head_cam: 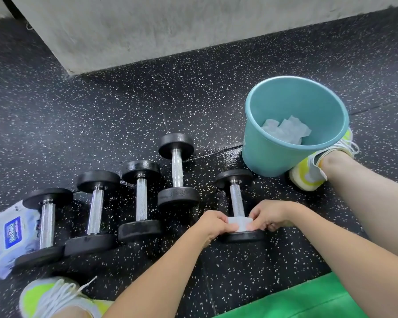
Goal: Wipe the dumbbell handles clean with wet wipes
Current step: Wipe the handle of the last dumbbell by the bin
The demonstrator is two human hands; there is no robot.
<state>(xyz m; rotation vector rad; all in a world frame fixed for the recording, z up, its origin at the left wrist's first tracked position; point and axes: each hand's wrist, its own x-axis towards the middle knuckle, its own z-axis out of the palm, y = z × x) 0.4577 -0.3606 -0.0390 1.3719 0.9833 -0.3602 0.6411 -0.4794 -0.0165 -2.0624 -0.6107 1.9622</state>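
Note:
Several black dumbbells with chrome handles lie on the speckled floor. The rightmost dumbbell [236, 198] lies apart from the row. A white wet wipe [240, 224] is stretched across the near end of its handle. My left hand [213, 223] pinches the wipe's left edge and my right hand [270, 215] pinches its right edge. To the left lie the other dumbbells, among them one [177, 168] set farther back and one [47, 222] at the far left. The wipes pack [12, 235] lies at the left edge, partly under that far-left dumbbell.
A teal bucket [269, 154] holding used wipes [283, 130] stands at the right, against my right shoe [308, 173]. My left shoe [48, 297] is at bottom left. A grey concrete block [147, 31] rises behind. A green mat [296, 301] lies at bottom right.

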